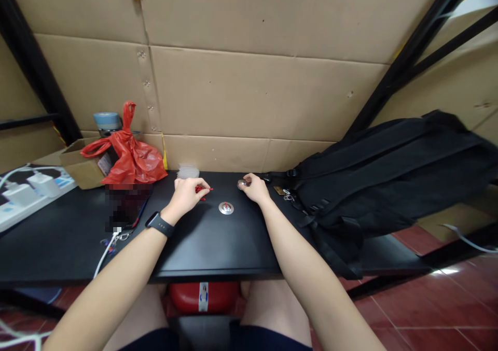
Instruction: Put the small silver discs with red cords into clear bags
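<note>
My left hand (pixel 187 196), with a dark watch on the wrist, pinches a thin red cord (pixel 203 190) above the black table. My right hand (pixel 257 188) has its fingers around a small shiny round metal piece (pixel 243 184) near the back of the table; its exact kind is partly hidden by the fingers. Between the hands a small silver metal disc (pixel 226 209) lies flat, with a raised dome and something red at its centre. A clear plastic piece (pixel 188 171) is just behind my left hand.
At left are a red plastic bag (pixel 134 159), an open cardboard box (pixel 83 167), a phone (pixel 130 206) on a white cable and a white power strip (pixel 37 198). A black backpack (pixel 397 169) covers the right side. Cardboard panels (pixel 249 97) stand behind the table.
</note>
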`<state>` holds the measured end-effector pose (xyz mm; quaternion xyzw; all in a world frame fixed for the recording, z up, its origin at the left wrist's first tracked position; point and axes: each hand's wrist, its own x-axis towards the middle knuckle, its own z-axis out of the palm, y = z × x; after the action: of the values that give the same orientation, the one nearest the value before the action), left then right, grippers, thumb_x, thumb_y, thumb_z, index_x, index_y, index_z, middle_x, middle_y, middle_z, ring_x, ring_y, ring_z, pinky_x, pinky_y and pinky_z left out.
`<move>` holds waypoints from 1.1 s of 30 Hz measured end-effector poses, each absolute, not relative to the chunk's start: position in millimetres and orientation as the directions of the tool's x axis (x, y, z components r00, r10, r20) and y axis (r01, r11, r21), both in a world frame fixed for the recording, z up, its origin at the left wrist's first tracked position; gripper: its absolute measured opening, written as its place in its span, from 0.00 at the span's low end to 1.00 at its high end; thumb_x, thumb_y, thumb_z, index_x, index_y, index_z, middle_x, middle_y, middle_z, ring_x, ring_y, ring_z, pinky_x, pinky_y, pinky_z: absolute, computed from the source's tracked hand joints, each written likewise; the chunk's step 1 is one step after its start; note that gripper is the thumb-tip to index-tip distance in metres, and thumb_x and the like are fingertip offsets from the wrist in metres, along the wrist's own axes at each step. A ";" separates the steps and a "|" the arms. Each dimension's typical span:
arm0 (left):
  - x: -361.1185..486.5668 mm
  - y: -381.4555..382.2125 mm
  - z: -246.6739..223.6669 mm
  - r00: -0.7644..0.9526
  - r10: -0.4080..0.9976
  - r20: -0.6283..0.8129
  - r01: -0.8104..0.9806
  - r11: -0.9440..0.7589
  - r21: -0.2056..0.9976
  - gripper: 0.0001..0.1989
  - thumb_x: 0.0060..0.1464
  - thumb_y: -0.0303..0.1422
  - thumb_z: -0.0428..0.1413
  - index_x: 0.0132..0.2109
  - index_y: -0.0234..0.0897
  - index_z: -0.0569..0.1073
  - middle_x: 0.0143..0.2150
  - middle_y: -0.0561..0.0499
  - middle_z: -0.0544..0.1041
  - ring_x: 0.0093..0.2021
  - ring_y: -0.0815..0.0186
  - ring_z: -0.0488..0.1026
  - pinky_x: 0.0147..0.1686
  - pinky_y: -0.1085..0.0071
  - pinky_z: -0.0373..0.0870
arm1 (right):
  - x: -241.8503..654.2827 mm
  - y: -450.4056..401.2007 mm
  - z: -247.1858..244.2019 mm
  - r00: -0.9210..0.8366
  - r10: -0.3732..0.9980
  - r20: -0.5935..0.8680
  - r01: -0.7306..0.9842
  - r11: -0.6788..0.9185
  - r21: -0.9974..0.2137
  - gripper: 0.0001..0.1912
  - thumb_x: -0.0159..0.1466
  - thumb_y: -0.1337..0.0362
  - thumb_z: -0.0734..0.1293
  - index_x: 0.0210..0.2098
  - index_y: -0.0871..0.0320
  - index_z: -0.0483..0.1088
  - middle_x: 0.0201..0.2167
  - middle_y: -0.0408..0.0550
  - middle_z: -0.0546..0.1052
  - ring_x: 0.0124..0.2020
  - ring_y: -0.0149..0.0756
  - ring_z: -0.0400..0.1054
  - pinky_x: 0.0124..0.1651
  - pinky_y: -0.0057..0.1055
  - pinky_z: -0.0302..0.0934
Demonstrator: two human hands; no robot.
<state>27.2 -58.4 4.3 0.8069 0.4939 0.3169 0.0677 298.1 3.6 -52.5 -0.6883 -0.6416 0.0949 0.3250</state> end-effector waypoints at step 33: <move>38.8 -70.9 12.4 0.208 0.751 0.627 0.470 -0.639 0.609 0.11 0.54 0.28 0.58 0.45 0.42 0.67 0.36 0.53 0.81 0.43 0.62 0.80 0.50 0.61 0.69 | 222.8 -61.3 -8.4 -0.259 0.819 0.512 -0.062 0.515 -0.855 0.27 0.51 0.60 0.77 0.48 0.51 0.67 0.53 0.53 0.77 0.48 0.40 0.74 0.47 0.36 0.69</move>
<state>38.8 -70.9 12.4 0.7636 0.3997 0.4862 0.1441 222.8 -61.3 -8.4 -0.2777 -0.6814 0.4066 0.5416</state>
